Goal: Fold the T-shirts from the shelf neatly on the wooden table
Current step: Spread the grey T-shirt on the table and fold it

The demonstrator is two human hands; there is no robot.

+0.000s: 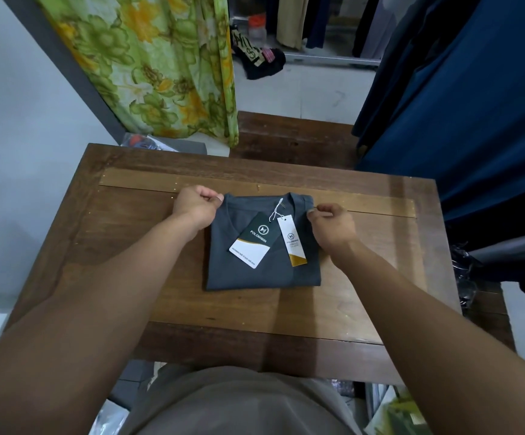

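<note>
"Head view, looking down: where does the T-shirt (256, 274) lie?"

"Folded into a compact dark grey block in the middle of the wooden table (123, 246), collar on the far side, two hang tags (253, 243) lying on its front."

"And the hands?"

"Both are gripping it. The left hand (196, 209) pinches the far left corner with curled fingers, and the right hand (333, 228) pinches the far right corner by the shoulder."

"So which way does the cloth run from those grips?"

"Toward the person. The collar edge spans left to right between the two hands, and the rest of the block lies on the near side of them. Neither hand is nearer, so I'd judge any lift or tug has to be even."
</note>
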